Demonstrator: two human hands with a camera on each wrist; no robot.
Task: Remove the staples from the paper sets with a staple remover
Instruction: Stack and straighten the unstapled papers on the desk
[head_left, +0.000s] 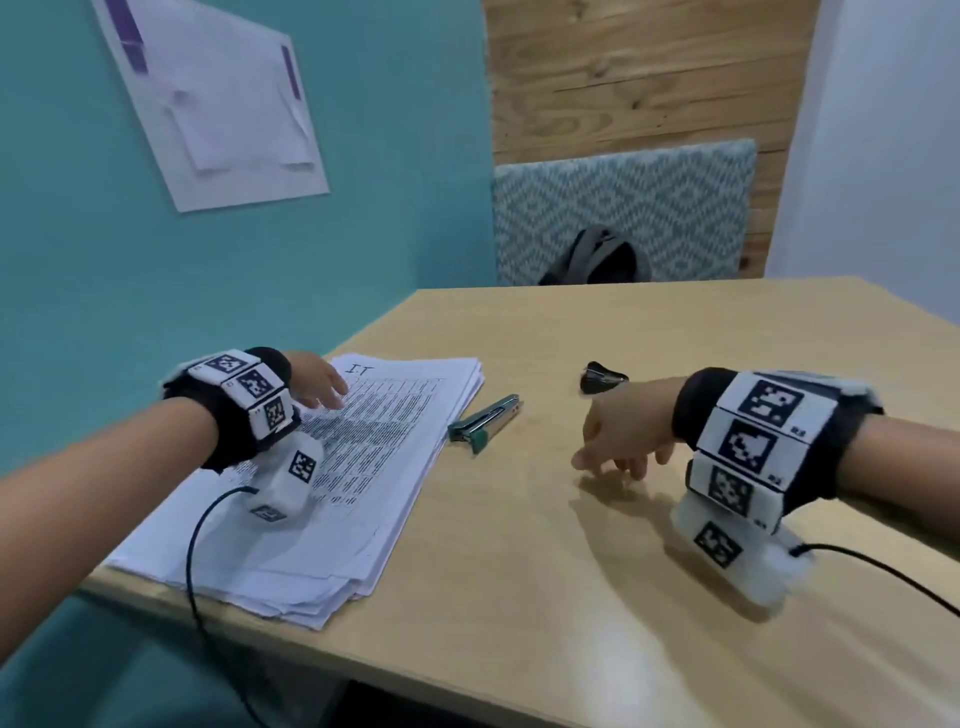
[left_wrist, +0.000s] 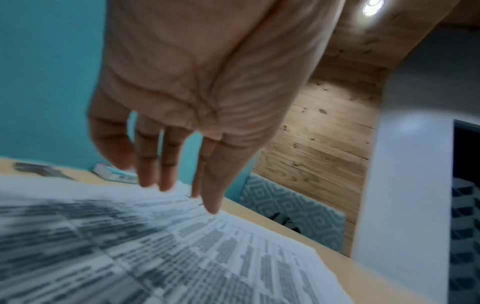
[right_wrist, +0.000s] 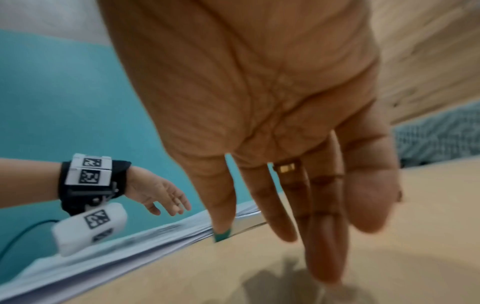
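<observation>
A thick stack of printed paper sets (head_left: 374, 467) lies on the left of the wooden table (head_left: 571, 597). My left hand (head_left: 324, 389) hovers over the stack's far left corner with its fingers straight and empty; in the left wrist view its fingertips (left_wrist: 166, 183) are just above the top sheet (left_wrist: 207, 257). The black staple remover (head_left: 601, 376) sits alone on the table, beyond my right hand (head_left: 615, 457). That hand hangs relaxed over bare wood, holding nothing, and its fingers (right_wrist: 324, 236) point down at the table.
A green and silver stapler (head_left: 485, 423) lies between the stack and my right hand. Behind the table stand a patterned chair back (head_left: 623, 208) and a dark bag (head_left: 597, 257). A teal wall (head_left: 104, 260) borders the left side. Cables trail from both wrists.
</observation>
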